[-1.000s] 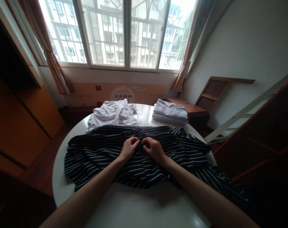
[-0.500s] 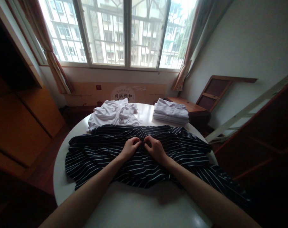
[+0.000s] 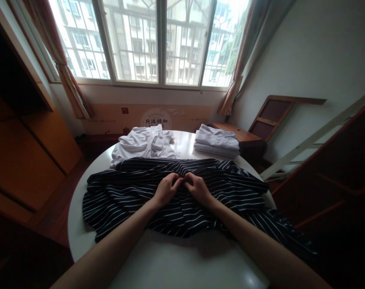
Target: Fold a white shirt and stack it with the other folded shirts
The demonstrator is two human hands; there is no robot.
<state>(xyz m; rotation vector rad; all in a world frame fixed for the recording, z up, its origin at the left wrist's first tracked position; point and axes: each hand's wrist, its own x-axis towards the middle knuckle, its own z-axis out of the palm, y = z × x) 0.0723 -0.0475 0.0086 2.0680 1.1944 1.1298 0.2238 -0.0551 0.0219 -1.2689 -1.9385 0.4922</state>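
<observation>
A black garment with thin white stripes (image 3: 122, 198), perhaps a shirt, lies spread and wrinkled across the round white table (image 3: 170, 261). At its middle, my left hand (image 3: 167, 188) pinches the cloth with curled fingers. Right beside it, my right hand (image 3: 198, 188) pinches the same striped fabric, the fingertips of both hands almost touching. Whatever small part lies between the fingertips is hidden. On the right, part of the garment hangs past the table edge.
Behind the garment, a loose heap of white clothing (image 3: 143, 143) lies at the back left of the table. A stack of folded white clothes (image 3: 217, 141) sits at the back right. A wooden cabinet (image 3: 34, 160) stands left, and a low wooden table (image 3: 238, 133) is beyond.
My hands have shifted very slightly at the garment's middle, and the left fingertips are a little farther right. The garment and white clothes stay in place.
</observation>
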